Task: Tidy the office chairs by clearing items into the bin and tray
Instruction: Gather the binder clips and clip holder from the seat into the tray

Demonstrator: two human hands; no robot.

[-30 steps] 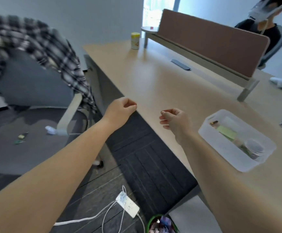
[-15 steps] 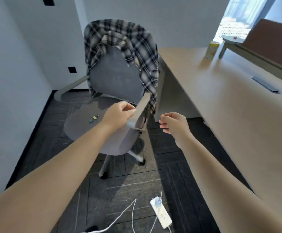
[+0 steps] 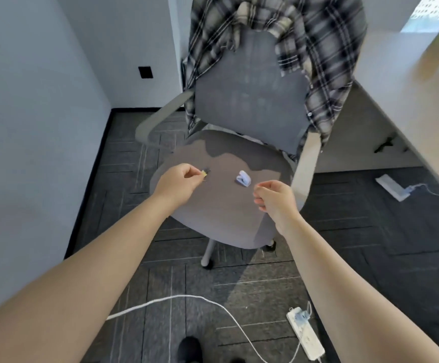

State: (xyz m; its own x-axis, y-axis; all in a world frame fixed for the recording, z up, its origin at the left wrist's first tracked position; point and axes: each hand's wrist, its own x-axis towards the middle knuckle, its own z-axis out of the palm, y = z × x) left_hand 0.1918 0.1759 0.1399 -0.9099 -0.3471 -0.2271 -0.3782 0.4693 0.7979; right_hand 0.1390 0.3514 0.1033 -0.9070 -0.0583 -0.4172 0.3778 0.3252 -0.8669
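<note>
A grey office chair [image 3: 228, 218] stands in front of me with two small items on its seat. A small yellow and dark item [image 3: 204, 172] lies at the seat's left. My left hand [image 3: 179, 183] reaches over the seat and its thumb and forefinger pinch that item's left edge. A white and pale blue clip [image 3: 243, 178] lies near the seat's middle. My right hand [image 3: 274, 199] hovers just to the right of the clip, apart from it, with fingers curled and nothing in them. Bin and tray are out of view.
A plaid shirt [image 3: 325, 64] hangs over the chair's backrest. The wooden desk [image 3: 422, 106] runs along the right. A white power strip [image 3: 306, 336] with a white cable [image 3: 187, 298] lies on the dark carpet near my shoe [image 3: 190, 349]. A wall [image 3: 29, 113] closes the left.
My view has swung from the desk and tray down to the chair. Both hands have come down over the seat, and the left has closed on the small yellow and dark item.
</note>
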